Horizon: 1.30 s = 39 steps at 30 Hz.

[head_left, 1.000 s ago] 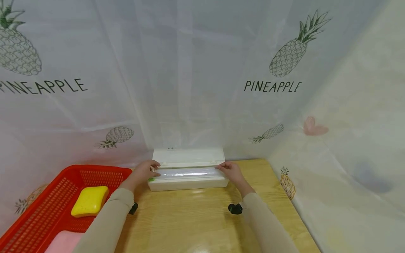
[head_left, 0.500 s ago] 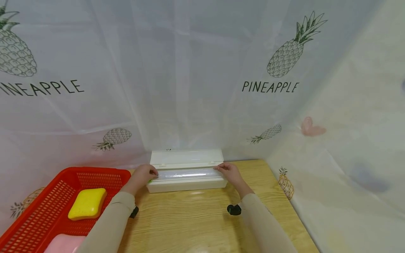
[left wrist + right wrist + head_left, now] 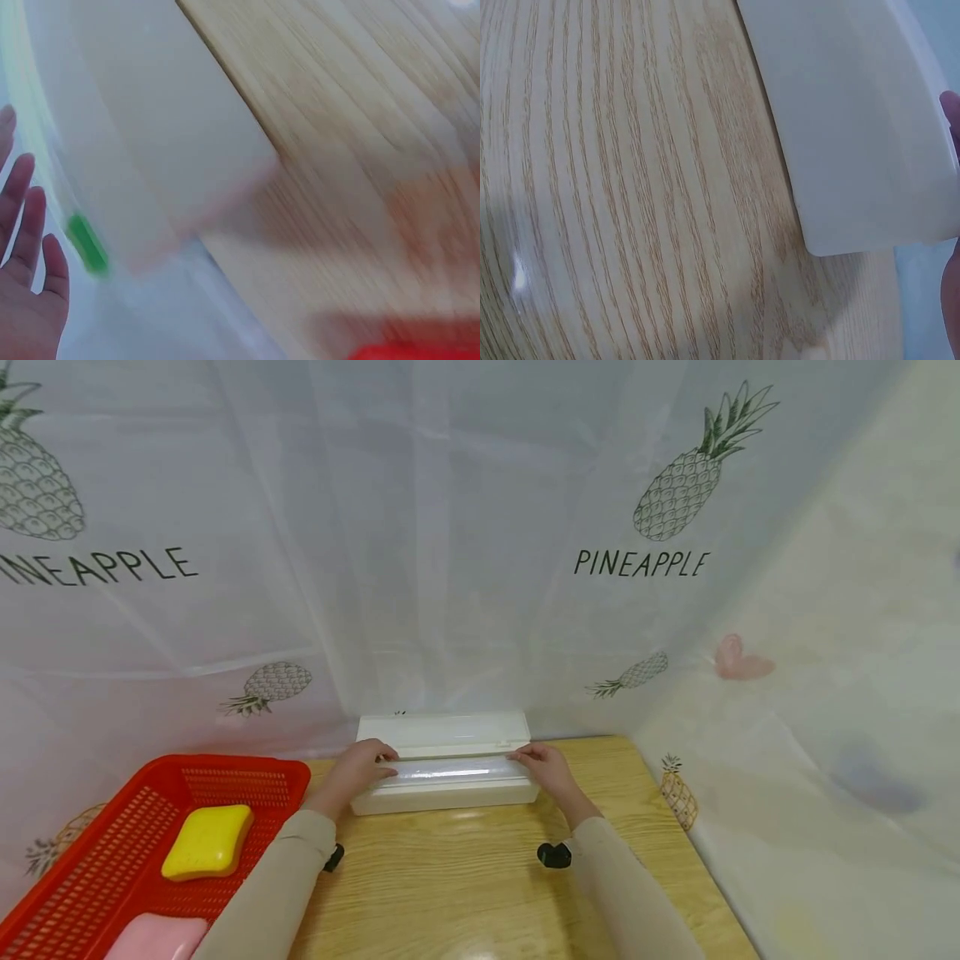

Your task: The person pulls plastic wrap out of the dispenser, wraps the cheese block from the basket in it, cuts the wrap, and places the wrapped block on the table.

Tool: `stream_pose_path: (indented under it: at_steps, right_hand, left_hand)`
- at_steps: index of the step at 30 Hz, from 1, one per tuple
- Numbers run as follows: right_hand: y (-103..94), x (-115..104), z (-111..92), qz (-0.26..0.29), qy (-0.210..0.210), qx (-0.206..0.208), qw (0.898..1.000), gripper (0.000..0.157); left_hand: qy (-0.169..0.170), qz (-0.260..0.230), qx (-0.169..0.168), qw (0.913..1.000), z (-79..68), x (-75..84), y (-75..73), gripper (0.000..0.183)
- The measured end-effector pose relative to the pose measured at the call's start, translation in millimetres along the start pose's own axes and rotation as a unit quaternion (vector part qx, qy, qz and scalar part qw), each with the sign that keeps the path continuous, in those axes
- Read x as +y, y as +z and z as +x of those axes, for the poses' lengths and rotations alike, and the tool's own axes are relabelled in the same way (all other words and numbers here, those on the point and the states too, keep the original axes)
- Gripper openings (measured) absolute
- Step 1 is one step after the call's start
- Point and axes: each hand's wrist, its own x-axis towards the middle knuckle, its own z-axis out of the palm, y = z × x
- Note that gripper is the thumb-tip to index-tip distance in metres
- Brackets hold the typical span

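Note:
A white cling film dispenser box [image 3: 442, 798] lies along the table's far edge, its lid [image 3: 442, 728] raised against the curtain. Inside lies a shiny roll of cling film [image 3: 450, 769]. My left hand [image 3: 360, 772] is over the roll's left part, thumb and fingers apart. In the left wrist view, that hand's fingers [image 3: 26, 225] are spread and slightly bent, near a green tab [image 3: 88, 246] on the box. At the roll's right end, my right hand [image 3: 551, 772] pinches the film between thumb and fingertips. The right wrist view shows only a sliver of it beside the box [image 3: 862, 142].
On the left stands a red basket [image 3: 97, 835] holding a yellow sponge [image 3: 208, 842] and a pink item [image 3: 157, 937]. The wooden table [image 3: 442, 893] ends at a pineapple-print curtain [image 3: 450, 568] behind and a pale sheet [image 3: 825, 760] on the right.
My left hand has shifted rightward along the roll, away from the box's left end. My right hand stays at the right end. The lid remains raised.

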Motion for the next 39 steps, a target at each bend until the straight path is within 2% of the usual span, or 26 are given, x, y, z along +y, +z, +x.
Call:
stream_pose_path:
  at_steps: [2,4,9,12,17,20,24,27,35,39]
  right_hand:
    - [1.8,-0.9,0.0,0.009,-0.005,0.003,1.000,0.014]
    - [3.8,-1.1,-0.4,0.020,-0.006,0.003,1.000,0.015]
    - [9.3,0.8,-3.2,0.029,-0.022,0.011,0.999,0.016]
    - [12.5,2.7,-4.9,0.040,-0.028,0.012,0.999,0.015]
    - [15.3,0.3,-4.0,0.060,-0.026,0.014,0.998,0.014]
    - [14.3,-0.7,-1.2,0.063,-0.025,0.021,0.997,0.013]
    - [9.7,-6.6,-1.0,0.070,-0.025,0.016,0.997,0.013]
    - [7.9,-7.5,-0.2,0.071,-0.020,0.014,0.997,0.013]
    - [8.5,-1.0,1.0,0.064,-0.013,0.019,0.998,0.012]
    - [6.9,1.6,-1.1,0.061,-0.011,0.019,0.998,0.011]
  left_hand:
    - [0.023,0.009,-0.003,0.9997,2.5,10.4,2.6,0.021]
    - [0.023,0.018,-0.011,0.9995,5.5,19.3,7.1,0.022]
    - [-0.030,0.021,-0.028,0.9990,12.0,34.2,24.2,0.024]
    - [-0.043,0.032,-0.029,0.9981,14.0,38.3,33.3,0.022]
    - [-0.049,0.035,-0.020,0.9980,16.9,43.1,36.0,0.012]
    - [-0.040,0.031,-0.021,0.9985,22.7,40.8,34.9,0.012]
    - [-0.017,0.033,-0.036,0.9987,32.0,36.8,30.1,0.012]
    - [-0.015,0.034,-0.053,0.9979,36.0,35.1,25.8,0.009]
    - [-0.011,0.028,-0.099,0.9946,29.8,18.5,15.1,0.014]
    - [0.007,0.032,-0.112,0.9931,24.7,8.0,8.7,0.016]
